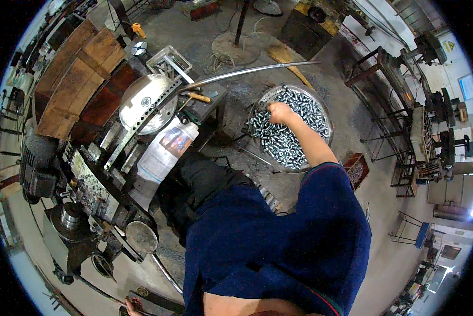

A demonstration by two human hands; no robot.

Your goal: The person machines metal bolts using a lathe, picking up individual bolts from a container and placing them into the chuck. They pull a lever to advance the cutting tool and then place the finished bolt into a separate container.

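Observation:
My right hand (279,113) reaches over a wide round metal basin (326,105) heaped with short shiny metal sleeves (286,146). Its fingers are curled in at the left part of the heap; what they hold is hidden. Far down at the lower left, my left hand (134,306) is small and partly cut off by the lower edge. Its dark-smeared fingers look curled at the end of a long dark rod (102,289) that runs from the machine (72,217) on my left.
A bench at left carries a round silver disc (141,108), a perforated bar (141,117), a printed sheet (165,150) and a wood-handled hammer (198,97). A long metal tube (236,73) crosses above the basin. A rusty red box (355,169) stands right of it; a straw broom (289,60) lies behind.

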